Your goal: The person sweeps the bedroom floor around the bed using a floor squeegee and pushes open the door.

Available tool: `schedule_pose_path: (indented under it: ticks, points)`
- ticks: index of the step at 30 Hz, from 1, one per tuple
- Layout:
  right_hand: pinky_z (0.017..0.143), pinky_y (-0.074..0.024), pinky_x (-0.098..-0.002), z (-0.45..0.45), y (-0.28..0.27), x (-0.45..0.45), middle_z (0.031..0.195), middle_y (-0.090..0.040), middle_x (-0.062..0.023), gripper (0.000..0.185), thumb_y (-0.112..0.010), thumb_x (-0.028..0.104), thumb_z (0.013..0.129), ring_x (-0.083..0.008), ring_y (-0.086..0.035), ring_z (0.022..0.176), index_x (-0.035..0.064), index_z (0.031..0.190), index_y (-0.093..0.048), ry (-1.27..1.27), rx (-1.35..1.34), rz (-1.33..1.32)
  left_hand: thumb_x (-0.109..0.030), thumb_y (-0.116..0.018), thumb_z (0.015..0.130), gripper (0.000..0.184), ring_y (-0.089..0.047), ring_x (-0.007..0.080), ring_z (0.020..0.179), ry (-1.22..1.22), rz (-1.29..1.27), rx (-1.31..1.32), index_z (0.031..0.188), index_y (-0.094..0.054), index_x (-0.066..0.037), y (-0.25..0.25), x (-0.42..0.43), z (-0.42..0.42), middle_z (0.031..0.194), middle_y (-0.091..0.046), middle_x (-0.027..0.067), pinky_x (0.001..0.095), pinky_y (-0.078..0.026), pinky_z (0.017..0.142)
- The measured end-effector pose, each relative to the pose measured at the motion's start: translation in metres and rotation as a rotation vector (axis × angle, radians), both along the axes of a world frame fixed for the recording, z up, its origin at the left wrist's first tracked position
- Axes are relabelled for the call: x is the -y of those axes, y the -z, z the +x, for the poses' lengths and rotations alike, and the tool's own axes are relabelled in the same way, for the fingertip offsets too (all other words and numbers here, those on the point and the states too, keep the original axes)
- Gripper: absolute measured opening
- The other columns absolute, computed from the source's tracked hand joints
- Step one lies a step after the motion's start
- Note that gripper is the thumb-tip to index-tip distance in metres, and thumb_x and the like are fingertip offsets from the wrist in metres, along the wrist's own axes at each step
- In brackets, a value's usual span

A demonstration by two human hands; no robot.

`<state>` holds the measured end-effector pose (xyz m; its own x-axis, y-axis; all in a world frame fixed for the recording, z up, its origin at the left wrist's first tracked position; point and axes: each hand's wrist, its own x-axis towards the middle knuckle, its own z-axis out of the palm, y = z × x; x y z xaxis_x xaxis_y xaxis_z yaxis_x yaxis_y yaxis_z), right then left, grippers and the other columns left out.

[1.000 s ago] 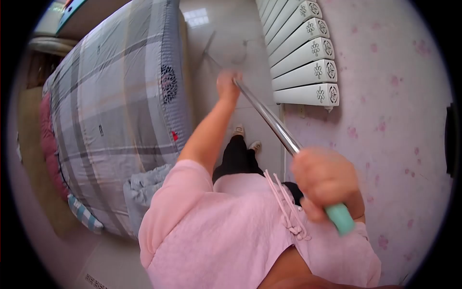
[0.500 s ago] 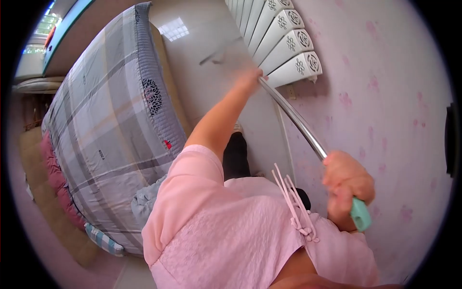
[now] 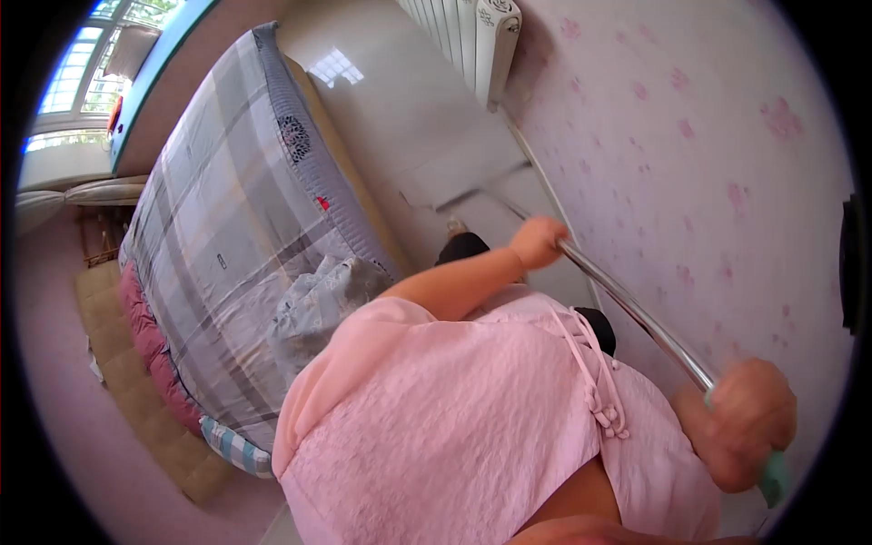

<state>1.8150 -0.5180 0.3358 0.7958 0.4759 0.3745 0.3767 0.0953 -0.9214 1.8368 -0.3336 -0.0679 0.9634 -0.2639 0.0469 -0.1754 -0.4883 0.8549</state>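
Note:
A long metal-poled mop point(image 3: 640, 313) slants across the view, from the floor up past my right side. My left hand point(image 3: 540, 242) is wrapped round the pole partway down. At the upper end, my right hand point(image 3: 752, 409) closes round the pole just above its green grip end point(image 3: 773, 480); this hand is slightly blurred. The thin flat mop head point(image 3: 457, 199) lies low over the tiled floor close to my foot point(image 3: 455, 223). Motion smears the head, so its exact type is hard to make out.
A bed point(image 3: 204, 182) with a plaid cover stands on the left, with a crumpled grey cloth point(image 3: 327, 304) at its near edge. A white radiator point(image 3: 495, 45) is against the pink-patterned wall point(image 3: 672, 154). Glossy tile floor point(image 3: 400, 109) runs between them.
The mop head has come back from beside the radiator towards my foot. Both hands have moved right and down with the pole, and the view has shifted.

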Motion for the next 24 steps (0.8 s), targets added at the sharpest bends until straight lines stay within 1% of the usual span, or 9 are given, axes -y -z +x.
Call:
schedule_pose_path:
  ticks: [2, 4, 6, 8, 10, 12, 16, 18, 24]
  points:
    - [0.052, -0.0358, -0.0301, 0.0, -0.001, 0.04, 0.054, -0.054, 0.0013, 0.026, -0.059, 0.016, 0.08, -0.0129, -0.046, 0.046, 0.015, 0.059, -0.045, -0.189, 0.014, 0.11, -0.022, -0.064, 0.074, 0.014, -0.06, 0.0336, 0.085, 0.192, 0.108, -0.025, 0.081, -0.064, -0.009, -0.02, 0.019, -0.019, 0.08, -0.063, 0.0141, 0.0488, -0.044, 0.085]
    - [0.053, -0.0359, -0.0305, 0.04, -0.003, 0.062, 0.053, -0.051, 0.0003, 0.024, -0.059, 0.019, 0.081, -0.0143, -0.045, 0.047, 0.0155, 0.061, -0.046, -0.73, 0.034, 0.132, -0.026, -0.062, 0.076, 0.017, -0.061, 0.0315, 0.087, 0.342, 0.253, -0.023, 0.081, -0.065, -0.01, -0.036, 0.012, -0.012, 0.082, -0.063, 0.0131, 0.0517, -0.039, 0.093]
    - [0.055, -0.0374, -0.0318, 0.046, 0.007, 0.054, 0.054, -0.049, -0.0011, 0.023, -0.057, 0.022, 0.082, -0.0157, -0.045, 0.049, 0.015, 0.063, -0.047, -0.618, 0.209, 0.18, -0.029, -0.062, 0.077, 0.018, -0.062, 0.0286, 0.09, 0.431, 0.297, -0.072, 0.081, -0.065, -0.011, -0.045, -0.006, 0.012, 0.084, -0.064, 0.0112, 0.0532, -0.035, 0.098]
    - [0.058, -0.0404, -0.0341, 0.009, 0.05, 0.028, 0.056, -0.047, -0.0029, 0.024, -0.054, 0.024, 0.084, -0.0173, -0.045, 0.052, 0.0135, 0.064, -0.046, 0.143, 0.482, 0.26, -0.026, -0.064, 0.076, 0.014, -0.061, 0.0268, 0.094, 0.326, 0.448, -0.131, 0.079, -0.064, -0.013, -0.04, -0.041, 0.056, 0.088, -0.063, 0.0088, 0.0531, -0.037, 0.095]
    - [0.047, -0.0407, -0.0356, 0.03, 0.094, -0.041, 0.057, -0.044, -0.0008, 0.023, -0.047, 0.019, 0.084, -0.0179, -0.04, 0.047, 0.0127, 0.063, -0.039, 0.664, 0.378, 0.052, -0.02, -0.066, 0.074, 0.01, -0.06, 0.027, 0.095, 0.083, 0.425, -0.09, 0.081, -0.063, -0.013, -0.021, -0.097, 0.104, 0.091, -0.063, 0.0074, 0.0516, -0.04, 0.09]
    - [0.065, -0.0492, -0.0438, 0.059, 0.158, -0.091, 0.067, -0.051, -0.01, 0.025, -0.048, 0.023, 0.091, -0.0228, -0.051, 0.06, 0.0086, 0.072, -0.042, 0.574, 0.163, 0.164, -0.014, -0.067, 0.073, 0.013, -0.06, 0.0307, 0.094, -0.2, 0.273, 0.042, 0.084, -0.061, -0.012, 0.04, -0.152, 0.147, 0.09, -0.063, 0.0092, 0.0463, -0.044, 0.088]
    - [0.089, -0.0483, -0.0524, 0.107, 0.238, -0.206, 0.079, -0.059, -0.014, 0.019, -0.049, 0.017, 0.091, -0.0264, -0.06, 0.078, 0.0046, 0.077, -0.046, 0.348, -0.036, 0.081, -0.013, -0.065, 0.076, 0.026, -0.054, 0.0334, 0.109, -0.518, 0.261, -0.075, 0.102, -0.061, -0.011, 0.114, -0.28, 0.203, 0.11, -0.058, 0.0136, 0.0404, -0.045, 0.094]
    - [0.086, -0.0482, -0.0508, 0.134, 0.253, -0.237, 0.076, -0.057, -0.0126, 0.016, -0.047, 0.013, 0.088, -0.0255, -0.058, 0.074, 0.005, 0.074, -0.044, 0.188, -0.051, 0.06, -0.012, -0.063, 0.078, 0.032, -0.052, 0.0324, 0.113, -0.607, 0.398, -0.25, 0.11, -0.058, -0.01, 0.155, -0.333, 0.217, 0.119, -0.054, 0.0126, 0.0415, -0.045, 0.094]
    - [0.072, -0.043, -0.0416, 0.179, 0.214, -0.254, 0.061, -0.048, -0.0075, 0.014, -0.044, 0.007, 0.078, -0.0187, -0.045, 0.056, 0.0078, 0.066, -0.037, -0.143, -0.12, 0.247, -0.008, -0.061, 0.079, 0.029, -0.053, 0.0338, 0.108, -0.776, 0.313, -0.11, 0.107, -0.055, -0.008, 0.085, -0.339, 0.138, 0.112, -0.055, 0.0116, 0.0422, -0.046, 0.088]
